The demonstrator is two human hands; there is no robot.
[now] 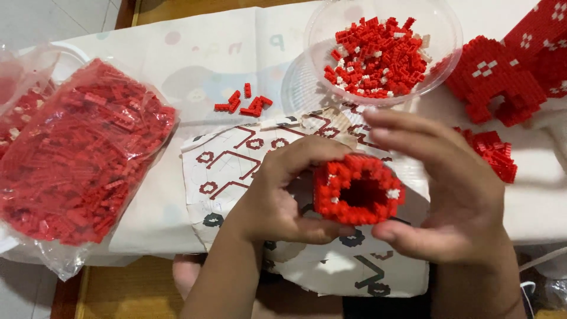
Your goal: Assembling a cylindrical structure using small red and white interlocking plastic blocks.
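Wooden bench (177,9) is peeking out at the top and bottom edges, mostly covered by a pale cloth (195,53) with faint pastel shapes on it. Over the middle, both hands are gripping a hollow red brick block (357,189), a squarish ring of tiny bricks with a few white ones dotted in, opening facing up at the camera. Left hand (277,198) is curling around its left side, thumb underneath and fingers over the top edge. Right hand (452,195) is pinching it from the right, thumb below, fingers stretched across above.

Under the hands a crumpled printed sheet (236,165) with red line diagrams is lying flat. A clear bowl (440,35) of loose red and white bricks is sitting just behind, a little cluster of loose red bricks (243,101) beside it. A big plastic bag (80,153) stuffed with red bricks is taking up the left side, and finished red built pieces (493,74) are standing at far right.
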